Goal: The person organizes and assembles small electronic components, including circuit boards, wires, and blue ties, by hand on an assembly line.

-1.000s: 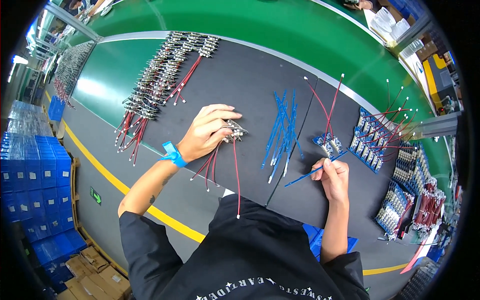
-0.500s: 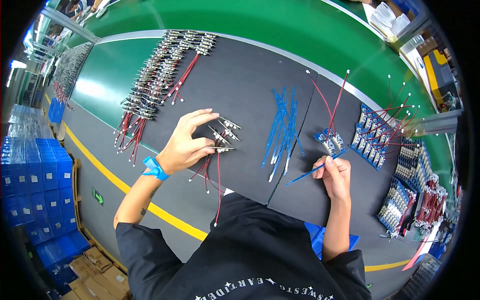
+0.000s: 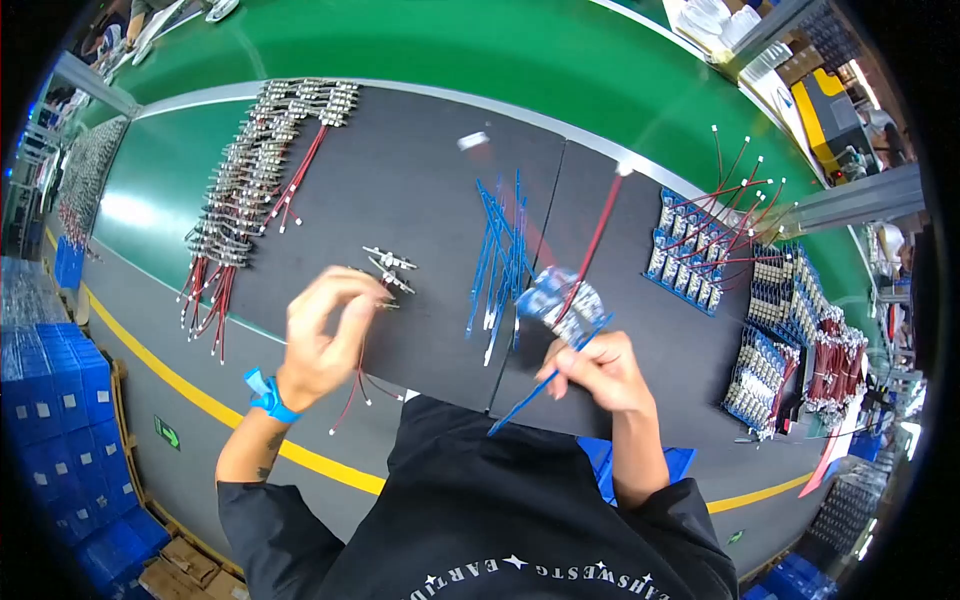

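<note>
My left hand (image 3: pixel 332 330) has its thumb and fingertips closed together at a small wired circuit board, mostly hidden behind the fingers. Thin dark-red wires (image 3: pixel 352 402) trail below it. Just beyond the fingertips, small circuit boards (image 3: pixel 391 262) lie on the black mat. My right hand (image 3: pixel 600 368) pinches a thin blue strip (image 3: pixel 520 405), slanting down to the left. At the same fingertips a blue circuit-board piece (image 3: pixel 560 300) with pale parts is held up, smeared by motion. Red wires (image 3: pixel 598 235) with white connectors stick up from it.
Loose blue strips (image 3: pixel 495 255) lie mid-mat. Rows of wired boards (image 3: pixel 240 185) stand at left. Blue board panels (image 3: pixel 685 252) and stacked boards (image 3: pixel 755 375) with a red wire bundle (image 3: pixel 835 365) sit at right. Blue crates (image 3: pixel 60 400) are at far left.
The blue board piece has left the mat at right and moved left in my right hand along with the strip. My left hand has drawn nearer my body, its fingers closer together. The view has shifted.
</note>
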`<state>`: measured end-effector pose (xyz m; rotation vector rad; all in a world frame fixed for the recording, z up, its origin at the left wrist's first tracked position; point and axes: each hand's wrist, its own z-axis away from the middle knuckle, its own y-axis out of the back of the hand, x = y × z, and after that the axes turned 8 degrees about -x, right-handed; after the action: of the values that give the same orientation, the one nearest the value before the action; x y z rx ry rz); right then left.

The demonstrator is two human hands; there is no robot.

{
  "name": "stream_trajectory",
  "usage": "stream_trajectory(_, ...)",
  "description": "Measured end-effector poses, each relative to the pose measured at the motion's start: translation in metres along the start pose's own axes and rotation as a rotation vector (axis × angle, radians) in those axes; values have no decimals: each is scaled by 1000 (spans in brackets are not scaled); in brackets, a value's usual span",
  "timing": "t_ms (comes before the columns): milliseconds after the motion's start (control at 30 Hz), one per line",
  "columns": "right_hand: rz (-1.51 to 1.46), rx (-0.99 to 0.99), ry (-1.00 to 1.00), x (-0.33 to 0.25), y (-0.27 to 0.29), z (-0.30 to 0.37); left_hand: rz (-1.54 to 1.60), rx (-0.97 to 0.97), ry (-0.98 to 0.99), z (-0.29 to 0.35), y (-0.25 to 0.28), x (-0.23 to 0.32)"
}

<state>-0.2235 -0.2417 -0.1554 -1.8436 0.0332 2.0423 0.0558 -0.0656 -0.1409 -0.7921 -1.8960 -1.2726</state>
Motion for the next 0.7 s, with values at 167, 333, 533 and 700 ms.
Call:
stream_trajectory(167,142,-311,30,-19,-41,-21,866,-421,573,-25,-34,43)
stream_trajectory(333,197,-280,66,-18,-55,-27,709,-141,511,-5,-65,46)
stream_trajectory(533,136,-391,48,-7,-58,-21,619,-148,506,11,-64,54)
stream_trajectory(700,-107,-503,105,4,-68,-19,928,-255,650,19,-61,55)
